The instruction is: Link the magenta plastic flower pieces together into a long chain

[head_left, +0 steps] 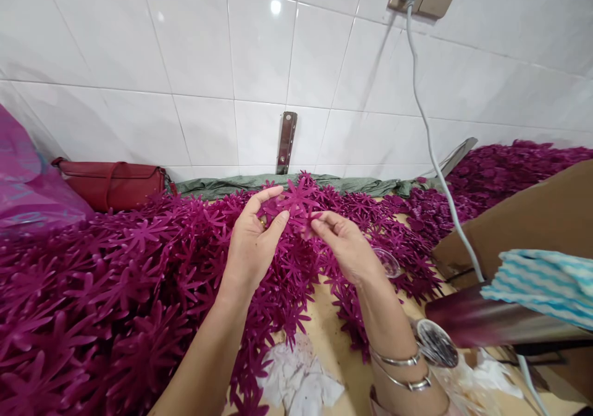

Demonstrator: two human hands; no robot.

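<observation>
A big heap of magenta star-shaped flower pieces [115,280] covers the table. My left hand [252,237] and my right hand [345,243] meet above the heap near the wall. Both pinch one magenta flower piece [299,203] between thumb and fingers, the left from the left side, the right from the right. Silver bangles [398,370] ring my right wrist.
A red bag [111,184] lies against the tiled wall at left, with a pink plastic bag [28,181] beside it. A grey cable [435,157] hangs from a wall socket. A cardboard box [532,218], striped cloth [546,283] and crumpled white paper [301,382] sit to the right and front.
</observation>
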